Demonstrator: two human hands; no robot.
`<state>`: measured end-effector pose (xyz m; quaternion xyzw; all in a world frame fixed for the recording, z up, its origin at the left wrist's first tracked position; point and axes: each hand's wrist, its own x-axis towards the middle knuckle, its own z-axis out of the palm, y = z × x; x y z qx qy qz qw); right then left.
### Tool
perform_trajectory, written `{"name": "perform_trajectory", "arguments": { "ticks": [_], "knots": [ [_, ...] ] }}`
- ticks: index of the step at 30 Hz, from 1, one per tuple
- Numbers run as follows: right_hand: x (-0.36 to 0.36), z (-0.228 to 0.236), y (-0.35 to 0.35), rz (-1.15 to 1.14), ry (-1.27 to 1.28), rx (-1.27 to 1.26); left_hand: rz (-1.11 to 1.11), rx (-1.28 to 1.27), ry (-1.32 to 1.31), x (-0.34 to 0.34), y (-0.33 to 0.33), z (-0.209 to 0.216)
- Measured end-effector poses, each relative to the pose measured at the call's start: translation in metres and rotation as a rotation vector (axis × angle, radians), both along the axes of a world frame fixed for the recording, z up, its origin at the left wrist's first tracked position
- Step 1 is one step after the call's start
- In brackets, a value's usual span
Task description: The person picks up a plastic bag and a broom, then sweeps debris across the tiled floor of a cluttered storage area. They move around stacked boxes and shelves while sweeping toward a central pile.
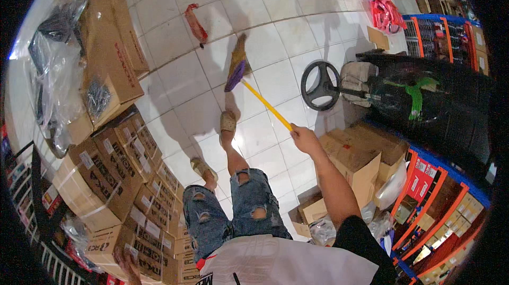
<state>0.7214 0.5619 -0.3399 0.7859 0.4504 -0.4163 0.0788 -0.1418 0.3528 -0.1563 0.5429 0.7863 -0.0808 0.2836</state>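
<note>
My right hand is wrapped around the yellow handle of a broom. The broom has a purple head and yellowish-brown bristles, which rest on the white tiled floor ahead of my feet. Low at the left edge, my left hand lies with its fingers stretched out against a stacked cardboard box; part of this hand is cut off and dim. On the tiles beyond the broom, to its left, is a crumpled red strip of wrapping.
Stacked cartons line my left side, with a plastic-covered box beyond. To the right stand a black steering wheel, open cardboard boxes and orange-and-blue shelving. Red plastic bags lie at the far right.
</note>
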Motion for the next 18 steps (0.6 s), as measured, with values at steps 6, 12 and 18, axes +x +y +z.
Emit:
{"name": "perform_trajectory", "arguments": {
  "ticks": [6, 12, 18],
  "knots": [
    [0.053, 0.087, -0.065, -0.072, -0.143, -0.016, 0.185, 0.196, 0.016, 0.014, 0.029, -0.016],
    [0.042, 0.116, -0.197, -0.015, -0.361, -0.483, 0.220, 0.228, -0.086, -0.010, 0.015, -0.034],
    [0.085, 0.004, -0.260, -0.001, -0.223, -0.643, -0.656, 0.082, 0.322, 0.050, 0.085, 0.013]
  ]
}}
